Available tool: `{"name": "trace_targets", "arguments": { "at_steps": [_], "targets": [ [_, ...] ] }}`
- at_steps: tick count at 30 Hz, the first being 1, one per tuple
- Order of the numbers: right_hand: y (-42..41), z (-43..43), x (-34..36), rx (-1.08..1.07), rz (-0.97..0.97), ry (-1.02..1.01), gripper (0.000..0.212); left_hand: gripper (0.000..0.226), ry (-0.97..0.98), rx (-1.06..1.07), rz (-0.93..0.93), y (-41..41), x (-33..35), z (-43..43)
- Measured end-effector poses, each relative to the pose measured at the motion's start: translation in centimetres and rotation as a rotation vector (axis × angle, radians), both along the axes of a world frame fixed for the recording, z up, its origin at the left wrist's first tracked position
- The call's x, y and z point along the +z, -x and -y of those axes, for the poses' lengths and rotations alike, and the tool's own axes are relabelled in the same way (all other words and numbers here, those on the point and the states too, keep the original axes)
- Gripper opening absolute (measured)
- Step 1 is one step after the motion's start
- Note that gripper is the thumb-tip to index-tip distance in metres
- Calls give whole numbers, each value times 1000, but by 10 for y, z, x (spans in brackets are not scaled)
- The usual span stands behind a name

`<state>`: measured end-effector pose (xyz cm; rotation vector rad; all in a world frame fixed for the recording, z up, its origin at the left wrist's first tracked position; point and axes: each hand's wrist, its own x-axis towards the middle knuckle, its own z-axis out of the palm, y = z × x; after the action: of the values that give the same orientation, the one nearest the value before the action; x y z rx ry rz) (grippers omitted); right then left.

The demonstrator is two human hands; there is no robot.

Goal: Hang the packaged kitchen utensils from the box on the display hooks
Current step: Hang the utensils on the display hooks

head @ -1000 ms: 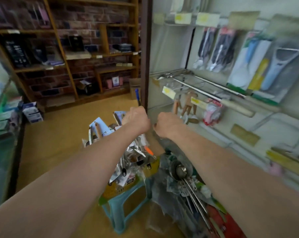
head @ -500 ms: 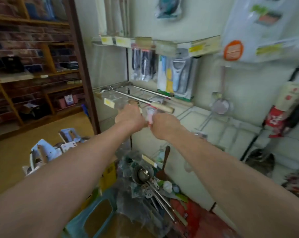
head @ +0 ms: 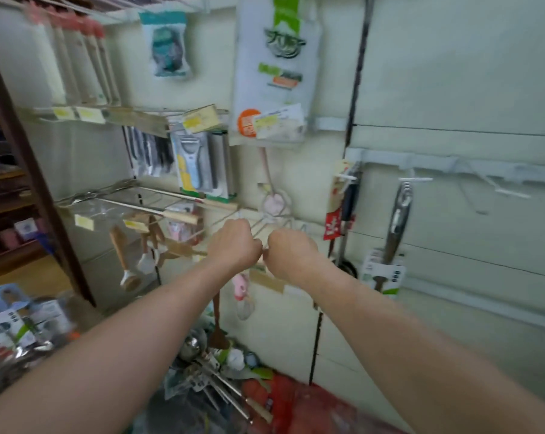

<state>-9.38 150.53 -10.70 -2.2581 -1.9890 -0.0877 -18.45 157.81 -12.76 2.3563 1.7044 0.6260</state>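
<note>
Pink packaged utensil (head: 241,286) dangles under two fists at a wire display hook (head: 266,226)

Left hand (head: 233,245) and right hand (head: 291,255) meet knuckle to knuckle, fingers curled away from the camera; whether they pinch the pack's top cannot be told, though it hangs just below them, beside a cardboard price tag (head: 266,280); the step appears to be threading the pack's hole onto the hook's tip; the next move likely calls for finding that tip, sliding the pack back along the wire and letting go; carded peelers (head: 191,166) hang upper left, a ladle (head: 398,220) to the right; more packaged utensils (head: 17,330) wait low at the left.
</note>
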Motion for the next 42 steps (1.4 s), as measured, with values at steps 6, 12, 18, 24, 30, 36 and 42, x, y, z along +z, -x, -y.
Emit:
{"name": "trace_targets", "arguments": {
  "at_steps": [6,12,18,24,30,36,42],
  "targets": [
    [-72,52,-5,-163,16,50,25,36,9,-147,21,-76,-4,47],
    [-132,94,-3,-356,-96,28,24,21,43,-256,94,-135,5,87],
    [-171,113,-6,-505,-215,12,17,20,165,-297,196,-178,3,94],
    [-192,104,-14,-621,-344,-59,20,25,219,-278,307,-210,1,85],
    [-196,87,-35,-617,-541,-197,33,25,215,-246,478,-223,-10,81],
    [-193,74,-64,-613,-654,-263,24,16,164,-224,432,-219,-33,84],
    [-187,69,-98,-625,-665,-350,29,12,56,-224,419,-209,-41,92]
  ]
}}
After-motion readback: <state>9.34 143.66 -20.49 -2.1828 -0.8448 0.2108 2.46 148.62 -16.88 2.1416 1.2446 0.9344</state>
